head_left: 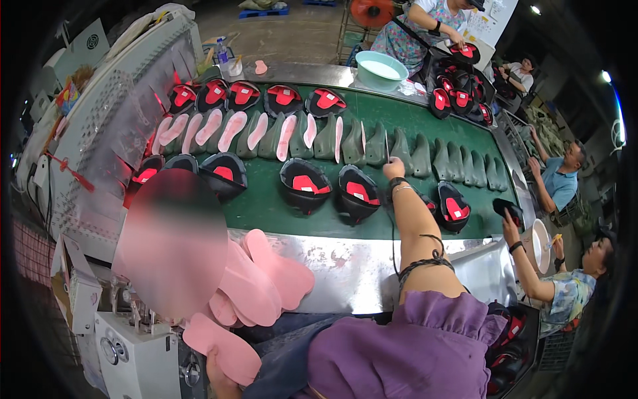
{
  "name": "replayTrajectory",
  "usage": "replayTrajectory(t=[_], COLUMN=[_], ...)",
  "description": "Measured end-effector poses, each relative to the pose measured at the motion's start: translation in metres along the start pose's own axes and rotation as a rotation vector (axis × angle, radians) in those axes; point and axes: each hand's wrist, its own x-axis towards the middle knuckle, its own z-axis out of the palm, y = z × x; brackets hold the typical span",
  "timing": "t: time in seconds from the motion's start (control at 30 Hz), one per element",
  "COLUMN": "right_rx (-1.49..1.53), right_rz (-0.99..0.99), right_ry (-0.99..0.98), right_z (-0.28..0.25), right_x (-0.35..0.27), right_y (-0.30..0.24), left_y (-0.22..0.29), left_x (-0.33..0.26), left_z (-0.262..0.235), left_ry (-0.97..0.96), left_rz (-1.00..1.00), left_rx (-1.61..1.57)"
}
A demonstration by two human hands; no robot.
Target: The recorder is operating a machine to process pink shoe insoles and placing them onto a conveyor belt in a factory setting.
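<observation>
At the lower left, my left hand [219, 376] is closed round a pink insole [224, 349]. My right arm reaches across the green conveyor belt [266, 209]. Its hand [393, 167] pinches a thin piece seen edge-on, apparently another insole [387, 143], against a dark green shoe last [375, 146]. More lasts stand in a row along the belt. Those towards the left carry pink insoles [286, 138] on their faces; those towards the right, such as one last [441, 159], show bare green. A loose pile of pink insoles [279, 276] lies near my left hand.
Black shoe uppers with red linings [304, 186] sit on both sides of the lasts. A grey machine [119, 126] borders the left end. Across the belt stand a pale green basin [381, 72] and a person handling uppers. Another person works at the right. A blurred patch hides the left foreground.
</observation>
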Motion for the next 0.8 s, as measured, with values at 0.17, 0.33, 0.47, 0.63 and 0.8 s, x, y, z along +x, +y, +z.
replayTrajectory(t=[0.17, 0.33, 0.47, 0.63, 0.8], right_rx=[0.238, 0.731, 0.859, 0.604, 0.409], right_rz=[-0.328, -0.51, -0.855, -0.69, -0.583], right_ry=[0.087, -0.895, -1.402, -1.646, -1.581], right_z=[0.038, 0.003, -0.062, -0.033, 0.048], right_x=[-0.041, -0.234, -0.396, -0.485, -0.516], right_y=[-0.099, -0.307, -0.364, -0.354, -0.37], left_y=[0.004, 0.011, 0.025, 0.033, 0.013], left_x=[-0.01, -0.006, -0.006, -0.005, -0.029], left_z=[0.011, -0.005, 0.022, 0.033, -0.015], left_ry=[-0.004, -0.166, -0.101, -0.026, -0.055], left_rz=[0.044, 0.285, 0.672, 0.398, 0.089], left_rx=[0.024, 0.258, 0.533, 0.262, -0.039])
